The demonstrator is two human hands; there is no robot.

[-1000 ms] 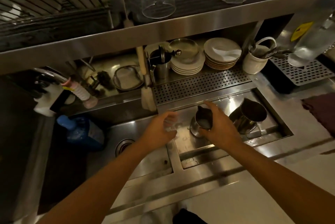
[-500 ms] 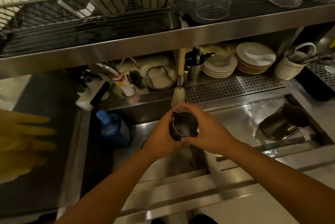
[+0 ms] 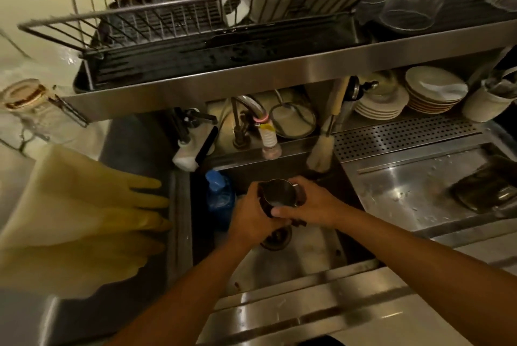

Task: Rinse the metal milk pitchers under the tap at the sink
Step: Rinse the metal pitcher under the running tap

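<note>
Steel everywhere: sink basin below the grip, perforated drainboard up and to its right, shelf overhead carrying a wire dish rack. Small metal pitcher upright over the basin, clasped between both hands: left hand wrapped round its near-left side, right hand closed on its right side, thumb at the rim. Tap just beyond the grip, above it. Second pitcher lying tipped, well to the right. Yellow rubber gloves far left; blue bottle just left. No legible labels.
</note>
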